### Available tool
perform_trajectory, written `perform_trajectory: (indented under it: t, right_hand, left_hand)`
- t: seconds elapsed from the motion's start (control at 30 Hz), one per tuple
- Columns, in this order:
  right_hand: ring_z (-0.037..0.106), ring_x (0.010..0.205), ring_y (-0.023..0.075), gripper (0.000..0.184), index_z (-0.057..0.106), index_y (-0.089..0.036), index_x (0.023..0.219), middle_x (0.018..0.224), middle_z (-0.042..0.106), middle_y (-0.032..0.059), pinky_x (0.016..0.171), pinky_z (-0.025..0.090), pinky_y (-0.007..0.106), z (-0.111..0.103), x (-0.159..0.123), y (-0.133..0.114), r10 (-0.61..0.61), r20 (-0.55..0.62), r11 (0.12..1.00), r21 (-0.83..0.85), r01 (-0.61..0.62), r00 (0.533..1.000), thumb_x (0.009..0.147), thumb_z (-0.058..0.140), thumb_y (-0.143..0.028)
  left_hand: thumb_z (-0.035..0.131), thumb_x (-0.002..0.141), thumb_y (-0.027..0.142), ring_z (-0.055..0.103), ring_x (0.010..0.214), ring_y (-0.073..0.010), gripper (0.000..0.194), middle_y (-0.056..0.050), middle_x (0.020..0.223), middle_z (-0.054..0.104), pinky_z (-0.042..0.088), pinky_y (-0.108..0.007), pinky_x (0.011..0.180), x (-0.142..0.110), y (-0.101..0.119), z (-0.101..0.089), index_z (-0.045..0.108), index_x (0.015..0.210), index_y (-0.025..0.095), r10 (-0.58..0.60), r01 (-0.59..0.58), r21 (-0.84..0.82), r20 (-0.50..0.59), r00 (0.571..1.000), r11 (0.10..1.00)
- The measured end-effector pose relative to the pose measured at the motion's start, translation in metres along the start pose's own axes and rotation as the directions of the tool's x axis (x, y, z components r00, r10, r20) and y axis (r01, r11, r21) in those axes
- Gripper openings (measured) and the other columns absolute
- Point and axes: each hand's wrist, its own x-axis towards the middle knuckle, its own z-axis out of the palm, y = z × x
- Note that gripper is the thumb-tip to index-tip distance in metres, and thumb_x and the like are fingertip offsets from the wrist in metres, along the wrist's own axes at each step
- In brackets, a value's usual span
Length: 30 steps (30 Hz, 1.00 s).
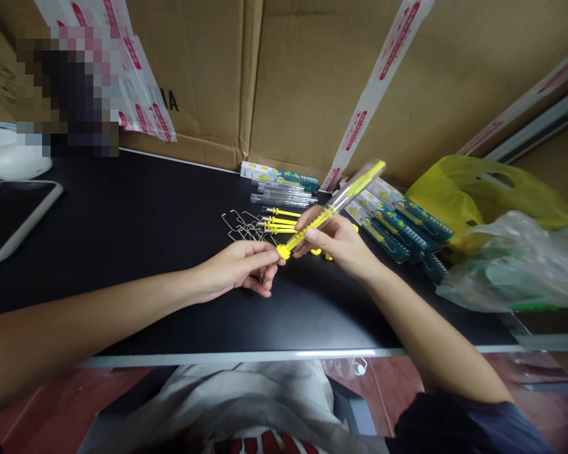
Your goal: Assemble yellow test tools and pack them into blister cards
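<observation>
In front of me, my right hand (338, 243) is closed around a clear plastic tube (343, 197), which tilts up to the right. A yellow-handled tool (308, 231) lies inside it lengthwise. At the lower left end, my left hand (239, 268) pinches beside the tool's yellow collar (283, 252); its metal part is mostly hidden by the fingers. Just behind the hands lie several similar yellow-handled tools (281, 225), their bent wire hooks (239, 225) tangled together at the left. Several clear tubes (281, 194) rest farther back.
Printed boxes (392, 224) are grouped at the right, and another printed box (274, 173) lies against the cardboard (194, 75). Yellow (447, 195) and clear plastic bags (515, 265) crowd the right edge. A phone (16, 221) lies at the left of the black table (137, 233).
</observation>
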Motion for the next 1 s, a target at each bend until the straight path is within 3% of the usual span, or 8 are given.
perform_trajectory:
  t: [0.13,0.5,1.0]
  right_hand:
    - [0.060,0.056,0.0064,0.032,0.056,-0.016,0.093,0.073,0.058,-0.0038,0.057,0.057,0.020,0.0017,-0.0005,-0.0031,-0.016,0.037,0.998,-0.055,0.018,0.999,0.082,0.070,-0.043]
    - [0.057,0.052,0.0077,0.028,0.050,-0.019,0.090,0.063,0.054,-0.0073,0.054,0.056,0.023,0.0004,-0.0016,0.0005,0.006,0.054,0.999,0.032,-0.008,0.999,0.081,0.070,-0.038]
    - [0.056,0.052,0.0065,0.024,0.053,-0.017,0.090,0.076,0.056,-0.0039,0.051,0.057,0.024,-0.0007,-0.0010,0.0027,-0.009,0.080,1.000,0.022,0.007,0.997,0.079,0.069,-0.031]
  left_hand:
    - [0.074,0.077,0.042,0.058,0.053,-0.0072,0.032,0.004,0.060,0.056,0.056,-0.020,0.054,-0.0003,0.0006,0.0005,0.062,0.081,0.013,0.006,-0.006,0.001,0.024,1.000,1.000]
    - [0.071,0.081,0.040,0.058,0.054,-0.0074,0.029,0.004,0.060,0.056,0.056,-0.021,0.054,0.0010,0.0002,-0.0009,0.060,0.082,0.013,0.006,-0.006,-0.007,0.058,0.998,1.000]
    - [0.071,0.081,0.039,0.057,0.054,-0.0071,0.028,0.005,0.061,0.053,0.056,-0.020,0.054,0.0002,-0.0015,-0.0008,0.060,0.083,0.014,-0.006,0.012,-0.060,0.104,0.995,0.998]
